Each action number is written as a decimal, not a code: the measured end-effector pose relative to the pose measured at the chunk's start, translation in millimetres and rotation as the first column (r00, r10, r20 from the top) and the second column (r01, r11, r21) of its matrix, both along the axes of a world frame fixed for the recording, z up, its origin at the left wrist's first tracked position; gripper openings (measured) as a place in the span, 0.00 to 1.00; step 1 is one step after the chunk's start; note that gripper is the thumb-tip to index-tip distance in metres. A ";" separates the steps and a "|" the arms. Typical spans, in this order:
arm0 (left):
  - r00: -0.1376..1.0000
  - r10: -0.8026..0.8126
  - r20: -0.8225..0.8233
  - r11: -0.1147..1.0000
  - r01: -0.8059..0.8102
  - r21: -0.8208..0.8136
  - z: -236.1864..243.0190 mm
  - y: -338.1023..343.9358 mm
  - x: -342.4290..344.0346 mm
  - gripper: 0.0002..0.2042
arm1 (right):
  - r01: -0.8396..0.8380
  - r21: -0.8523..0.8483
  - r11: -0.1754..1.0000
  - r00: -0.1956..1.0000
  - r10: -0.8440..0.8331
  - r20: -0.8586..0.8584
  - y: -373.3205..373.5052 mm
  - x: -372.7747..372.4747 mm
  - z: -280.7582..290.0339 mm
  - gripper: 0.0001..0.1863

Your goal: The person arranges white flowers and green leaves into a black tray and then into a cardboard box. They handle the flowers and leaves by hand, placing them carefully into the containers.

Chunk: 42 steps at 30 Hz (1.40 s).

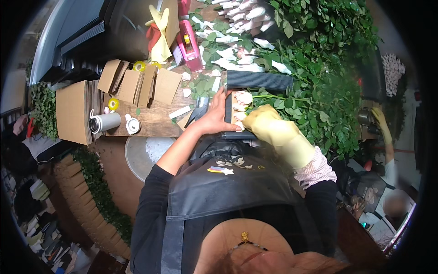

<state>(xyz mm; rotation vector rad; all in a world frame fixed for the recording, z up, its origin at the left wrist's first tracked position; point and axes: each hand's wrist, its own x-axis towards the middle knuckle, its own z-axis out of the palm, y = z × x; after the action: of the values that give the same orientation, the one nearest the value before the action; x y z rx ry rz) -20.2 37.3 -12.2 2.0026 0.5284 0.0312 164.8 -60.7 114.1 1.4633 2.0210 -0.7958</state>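
Pale pink roses lie in a row, heads to the left and leafy stems to the right, on dark corrugated cardboard. My bare left hand rests against the left end of the cardboard beside the rose heads. Its thumb is stretched out below them and its fingers point away from me. My right hand, in a long yellow rubber glove, is curled at the nearer roses, just under their heads. The glove hides its fingertips' exact hold.
Leafy stems pile up on the right. White-wrapped blooms lie at the back. A pink tape dispenser, a spare yellow glove, cardboard pieces, a grey tumbler and its lid stand left. Another person works at right.
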 end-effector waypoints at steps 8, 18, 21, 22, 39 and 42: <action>0.998 0.012 0.059 0.998 -0.009 -0.060 7.7 -7.3 -4.2 0.50 | 0.572 0.282 0.770 0.817 -0.505 -0.279 -30.6 9.4 -33.1 0.11; 0.999 0.025 0.024 0.991 -0.021 -0.130 7.3 -5.4 1.8 0.47 | 0.273 0.400 0.875 0.961 -0.270 -0.067 -20.7 -3.7 -30.6 0.08; 0.990 0.129 0.054 0.987 -0.123 -0.102 0.3 -13.5 3.8 0.42 | 0.307 0.356 0.883 0.951 -0.299 -0.078 -23.8 -4.0 -17.9 0.11; 0.983 0.169 0.067 0.984 -0.164 -0.074 -0.6 -16.2 3.9 0.41 | 0.323 0.352 0.878 0.946 -0.309 -0.097 -26.0 -2.2 -11.3 0.13; 0.910 0.412 0.056 0.893 -0.390 -0.226 -6.3 -17.1 22.1 0.20 | 0.304 0.512 0.804 0.934 -0.358 0.009 -28.4 7.4 -36.2 0.12; 0.907 0.405 0.115 0.907 -0.383 -0.175 -17.8 -22.5 16.8 0.17 | 0.406 0.634 0.658 0.878 -0.474 -0.069 -27.7 4.5 -19.5 0.20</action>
<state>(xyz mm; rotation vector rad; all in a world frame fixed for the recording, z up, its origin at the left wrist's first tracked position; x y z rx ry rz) -3.4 14.8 -30.0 1.7032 0.8087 0.3783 169.3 -88.5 94.6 2.3953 1.9607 -0.1613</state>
